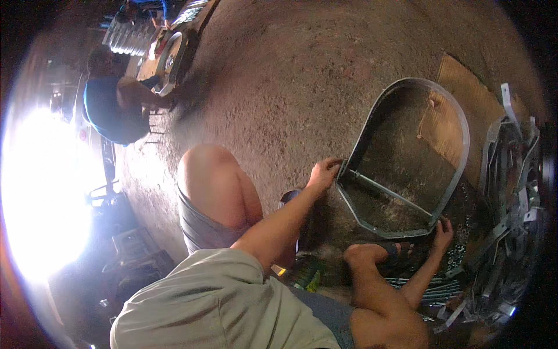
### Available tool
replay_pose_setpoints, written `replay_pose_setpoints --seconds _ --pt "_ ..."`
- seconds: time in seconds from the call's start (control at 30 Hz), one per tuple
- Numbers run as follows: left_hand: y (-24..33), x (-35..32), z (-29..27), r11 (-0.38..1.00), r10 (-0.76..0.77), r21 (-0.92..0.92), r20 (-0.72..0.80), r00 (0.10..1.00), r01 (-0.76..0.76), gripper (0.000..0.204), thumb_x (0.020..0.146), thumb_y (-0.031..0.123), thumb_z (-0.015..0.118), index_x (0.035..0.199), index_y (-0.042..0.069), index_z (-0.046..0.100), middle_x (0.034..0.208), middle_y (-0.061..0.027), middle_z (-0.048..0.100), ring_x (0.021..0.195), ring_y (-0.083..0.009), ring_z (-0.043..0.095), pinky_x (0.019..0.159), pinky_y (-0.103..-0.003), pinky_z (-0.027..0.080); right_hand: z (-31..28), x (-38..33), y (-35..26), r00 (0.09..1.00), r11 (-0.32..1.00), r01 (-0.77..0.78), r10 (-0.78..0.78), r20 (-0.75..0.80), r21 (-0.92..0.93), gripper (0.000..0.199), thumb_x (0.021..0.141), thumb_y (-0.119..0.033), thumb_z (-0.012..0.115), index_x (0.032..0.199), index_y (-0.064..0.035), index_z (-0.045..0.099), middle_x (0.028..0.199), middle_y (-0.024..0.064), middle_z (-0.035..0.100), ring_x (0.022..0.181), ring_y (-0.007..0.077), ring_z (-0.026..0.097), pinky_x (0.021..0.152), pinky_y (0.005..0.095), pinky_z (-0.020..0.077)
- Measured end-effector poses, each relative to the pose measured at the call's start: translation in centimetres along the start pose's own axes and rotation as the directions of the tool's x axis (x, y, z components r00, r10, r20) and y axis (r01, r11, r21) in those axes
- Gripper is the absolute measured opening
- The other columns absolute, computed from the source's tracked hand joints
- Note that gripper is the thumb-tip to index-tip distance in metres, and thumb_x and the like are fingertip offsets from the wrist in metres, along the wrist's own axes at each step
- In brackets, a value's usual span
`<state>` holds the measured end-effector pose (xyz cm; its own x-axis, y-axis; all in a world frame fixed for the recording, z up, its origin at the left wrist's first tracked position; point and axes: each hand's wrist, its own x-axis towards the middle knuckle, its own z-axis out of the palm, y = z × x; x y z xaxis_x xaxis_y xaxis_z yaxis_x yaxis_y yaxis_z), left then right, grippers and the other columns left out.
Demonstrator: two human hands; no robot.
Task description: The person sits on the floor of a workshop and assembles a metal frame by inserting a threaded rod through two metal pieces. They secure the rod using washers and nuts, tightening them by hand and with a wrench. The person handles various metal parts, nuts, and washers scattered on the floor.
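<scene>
A grey metal band frame (pixel 465 136), rounded at its far end and angled at its near end, is held in front of me just over the floor. A thin metal rod (pixel 395 195) runs across it from the left side to the lower right corner. My left hand (pixel 325 173) is closed at the frame's left side, fingertips pressed at the rod's end. At the lower right corner, by the rod's other end, my right hand (pixel 443 234) has its fingers closed on the band. Any small part in my fingertips is too small to make out.
Small nuts or washers (pixel 457 253) lie scattered beside my right hand. A bundle of rods (pixel 433 291) sits below, and a pile of metal brackets (pixel 511 192) stands at right. Flat cardboard (pixel 465 87) lies beyond the frame. At far left, a person in blue (pixel 110 110) sits by a low table.
</scene>
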<state>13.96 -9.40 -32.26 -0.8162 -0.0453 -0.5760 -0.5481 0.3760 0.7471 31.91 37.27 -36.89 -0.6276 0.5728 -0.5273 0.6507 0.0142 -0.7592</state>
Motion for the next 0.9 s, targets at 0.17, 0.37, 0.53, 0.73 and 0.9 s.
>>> replay_pose_setpoints --seconds 0.17,0.37,0.53,0.73,0.9 --pt "-0.9 2.0 -1.4 0.990 0.044 0.126 0.109 0.993 -0.058 0.030 0.088 0.017 0.067 0.115 0.005 0.070 0.103 -0.0108 0.074 0.092 -0.0205 0.070 0.085 -0.034 0.053 -1.2 0.4 -0.5 0.993 0.989 0.078 -0.065 0.101 -0.127 0.033 0.092 -0.011 0.066 0.122 0.0012 0.064 0.122 0.0133 0.064 0.113 0.0270 0.059 0.099 0.0396 0.0434" --pt "-0.2 2.4 -2.5 1.000 -0.008 0.002 0.223 0.975 0.007 0.030 0.093 0.019 0.068 0.116 -0.001 0.069 0.101 -0.0084 0.072 0.090 -0.0158 0.065 0.082 -0.031 0.053 0.5 -0.4 -0.3 0.999 0.999 0.049 -0.049 -0.020 -0.009 0.032 0.093 -0.011 0.065 0.120 0.0041 0.064 0.118 0.0146 0.066 0.109 0.0271 0.061 0.097 0.0404 0.0449" --pt "1.8 1.8 -2.6 0.999 -0.026 -0.035 0.247 0.969 0.036 0.033 0.094 0.017 0.067 0.122 -0.002 0.065 0.111 -0.0108 0.070 0.098 -0.0183 0.065 0.087 -0.033 0.053 1.5 -1.7 -2.0 0.999 0.992 0.053 -0.051 -0.015 0.118 0.026 0.091 -0.008 0.066 0.114 0.0025 0.067 0.113 0.0108 0.067 0.103 0.0213 0.062 0.093 0.0366 0.0472" --pt "2.6 0.2 -1.4 0.991 -0.131 -0.014 0.134 0.982 0.134 0.036 0.095 0.019 0.064 0.128 0.003 0.064 0.112 -0.0110 0.070 0.095 -0.0185 0.065 0.080 -0.032 0.052 2.5 -3.0 -5.4 0.989 0.991 0.123 -0.127 -0.079 -0.054 0.026 0.087 -0.009 0.067 0.111 -0.0012 0.070 0.100 0.0067 0.071 0.093 0.0152 0.063 0.085 0.0321 0.0501" --pt "2.4 -1.9 1.2 0.881 0.327 0.390 -0.093 0.940 -0.268 0.029 0.094 0.014 0.064 0.121 0.003 0.065 0.107 -0.0107 0.063 0.089 -0.0197 0.060 0.073 -0.034 0.049 2.8 -3.9 -4.2 0.974 0.990 0.113 -0.092 -0.207 0.090 0.022 0.091 -0.011 0.065 0.111 -0.0044 0.070 0.103 0.0116 0.072 0.098 0.0215 0.066 0.089 0.0355 0.0495"
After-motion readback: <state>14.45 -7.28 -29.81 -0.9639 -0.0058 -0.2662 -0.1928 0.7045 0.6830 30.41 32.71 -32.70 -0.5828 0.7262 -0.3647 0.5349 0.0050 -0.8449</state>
